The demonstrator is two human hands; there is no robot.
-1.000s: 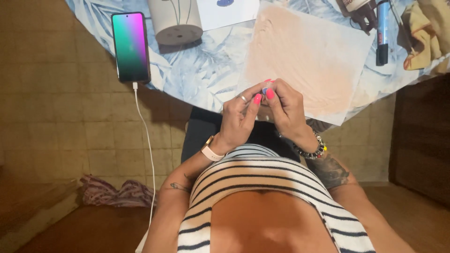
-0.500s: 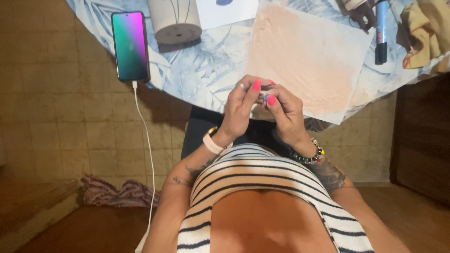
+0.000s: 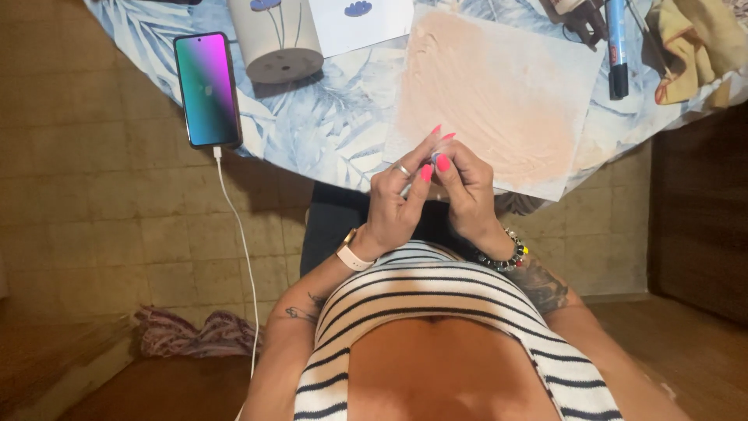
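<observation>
Big round worktop (image 3: 335,132) up top, draped in a blue leaf-print cloth, and on it a large sheet of paper (image 3: 499,101) smeared with a pale peach coat, its near corner hanging over the edge. Left of that sits a phone (image 3: 207,90) with a glowing purple-green screen, a white cable (image 3: 238,249) trailing down off it, and beside the phone a pale cylindrical pot (image 3: 274,39). Now down to the action: both hands meet just off the worktop's near edge, over the lap. The left hand (image 3: 393,210) and right hand (image 3: 467,195) have their fingers pinched together on one small pale object (image 3: 434,158) (too tiny to identify), caught between the fingertips, level with the paper's edge. Neither hand is nearer; its long axis can't be made out.
</observation>
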